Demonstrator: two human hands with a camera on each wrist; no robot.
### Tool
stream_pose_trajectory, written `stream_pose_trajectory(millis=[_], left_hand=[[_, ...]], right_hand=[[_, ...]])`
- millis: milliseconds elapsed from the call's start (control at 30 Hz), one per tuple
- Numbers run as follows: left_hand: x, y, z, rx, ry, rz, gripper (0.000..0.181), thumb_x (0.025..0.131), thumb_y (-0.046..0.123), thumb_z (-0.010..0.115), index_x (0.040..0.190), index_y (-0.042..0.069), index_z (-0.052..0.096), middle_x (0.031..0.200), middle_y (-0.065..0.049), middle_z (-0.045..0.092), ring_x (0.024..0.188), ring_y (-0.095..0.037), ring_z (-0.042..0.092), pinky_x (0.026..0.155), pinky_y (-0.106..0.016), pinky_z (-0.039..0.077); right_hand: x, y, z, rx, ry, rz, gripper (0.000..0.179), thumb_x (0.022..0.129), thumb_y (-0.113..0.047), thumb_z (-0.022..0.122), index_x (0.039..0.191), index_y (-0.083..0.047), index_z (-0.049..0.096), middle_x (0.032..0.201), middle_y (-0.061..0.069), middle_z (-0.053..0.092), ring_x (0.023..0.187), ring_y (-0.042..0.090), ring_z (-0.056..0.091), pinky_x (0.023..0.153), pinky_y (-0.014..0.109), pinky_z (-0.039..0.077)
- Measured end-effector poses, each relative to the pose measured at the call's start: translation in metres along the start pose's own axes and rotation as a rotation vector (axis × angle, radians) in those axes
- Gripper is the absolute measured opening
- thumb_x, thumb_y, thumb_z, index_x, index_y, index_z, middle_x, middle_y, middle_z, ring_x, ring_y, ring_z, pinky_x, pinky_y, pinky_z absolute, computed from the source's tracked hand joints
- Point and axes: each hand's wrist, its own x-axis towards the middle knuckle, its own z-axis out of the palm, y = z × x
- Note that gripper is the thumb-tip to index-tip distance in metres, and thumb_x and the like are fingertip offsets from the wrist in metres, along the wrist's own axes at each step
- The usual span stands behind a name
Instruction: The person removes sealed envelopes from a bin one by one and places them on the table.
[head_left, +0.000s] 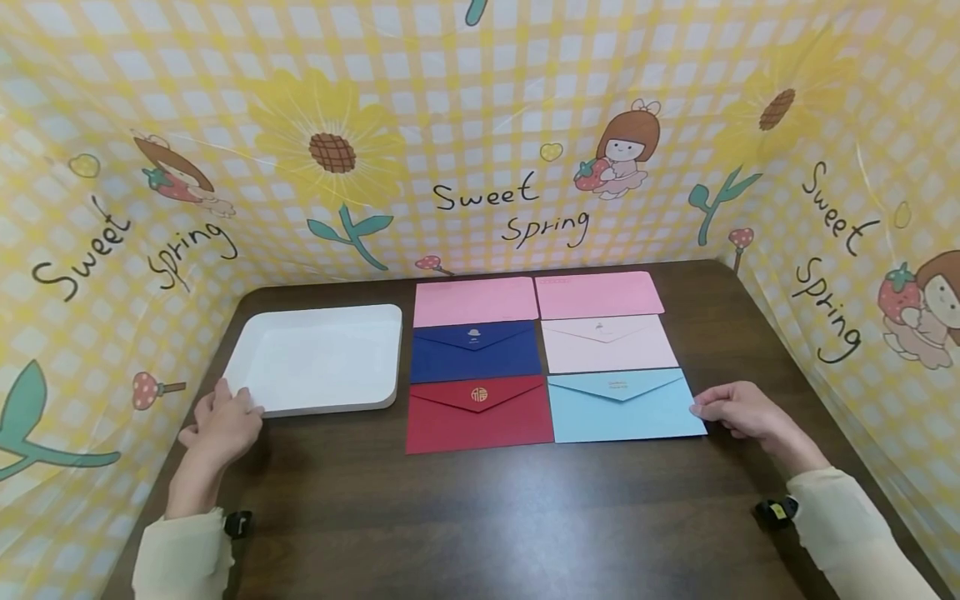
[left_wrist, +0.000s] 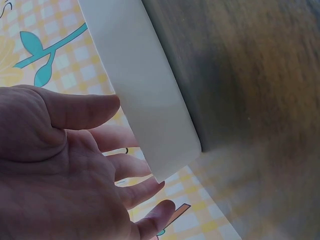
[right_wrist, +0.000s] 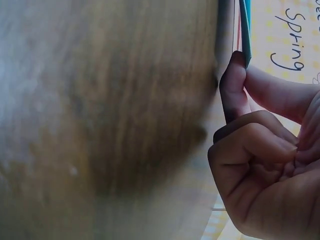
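Note:
In the head view, my left hand [head_left: 223,423] rests at the near left corner of a white tray [head_left: 315,407]. The left wrist view has the thumb and fairly straight fingers touching the rim of the tray [left_wrist: 150,100]. At the right, my right hand [head_left: 746,410] pinches the right edge of a light blue envelope [head_left: 622,414] between thumb and forefinger, the other fingers curled into the palm. Only a thin side of that envelope [right_wrist: 245,30] shows in the right wrist view. It lies at the near right of several envelopes laid out in two columns.
Left of the blue one lies a red envelope [head_left: 480,429], with a dark blue envelope [head_left: 476,358] behind it. A pale pink envelope [head_left: 611,346] and two pink envelopes [head_left: 476,302] lie farther back. Yellow checked cloth [head_left: 480,125] walls in the brown table [head_left: 450,517].

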Motion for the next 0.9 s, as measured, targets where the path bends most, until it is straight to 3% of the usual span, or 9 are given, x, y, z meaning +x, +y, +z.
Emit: stream_pose_trajectory(millis=[300, 500, 700, 900], left_hand=[[0.0, 0.001, 0.0, 0.002, 0.001, -0.002, 0.059, 0.109, 0.018, 0.038, 0.146, -0.026, 0.022, 0.157, -0.048, -0.015, 0.143, -0.069, -0.01, 0.101, -0.087, 0.002], [0.001, 0.0, 0.001, 0.003, 0.001, 0.0, 0.061, 0.11, 0.019, 0.038, 0.147, -0.026, 0.021, 0.157, -0.048, -0.015, 0.143, -0.069, -0.01, 0.101, -0.087, 0.001], [0.001, -0.001, 0.001, -0.004, 0.003, -0.005, 0.062, 0.109, 0.019, 0.038, 0.149, -0.026, 0.019, 0.157, -0.048, -0.015, 0.143, -0.069, -0.011, 0.101, -0.088, 0.0], [0.0, 0.0, 0.0, -0.008, 0.005, 0.0, 0.062, 0.109, 0.017, 0.037, 0.15, -0.025, 0.017, 0.157, -0.048, -0.016, 0.143, -0.069, -0.011, 0.101, -0.088, 0.0]], right_hand=[[0.002, -0.001, 0.002, -0.09, 0.068, 0.019, 0.028, 0.101, -0.024, 0.071, 0.11, 0.002, 0.077, 0.107, 0.014, 0.073, 0.097, 0.032, 0.058, 0.077, 0.044, 0.051], [0.0, -0.003, 0.004, -0.177, 0.1, -0.042, 0.023, 0.1, -0.02, 0.072, 0.103, 0.003, 0.078, 0.099, 0.014, 0.074, 0.092, 0.032, 0.062, 0.083, 0.053, 0.052], [-0.002, -0.008, 0.006, -0.235, 0.113, -0.072, 0.021, 0.099, -0.019, 0.074, 0.098, 0.002, 0.077, 0.093, 0.012, 0.072, 0.087, 0.031, 0.06, 0.078, 0.05, 0.052], [-0.003, -0.012, 0.008, -0.256, 0.124, -0.052, 0.021, 0.098, -0.019, 0.073, 0.098, 0.002, 0.075, 0.091, 0.012, 0.071, 0.087, 0.032, 0.06, 0.078, 0.049, 0.051]])
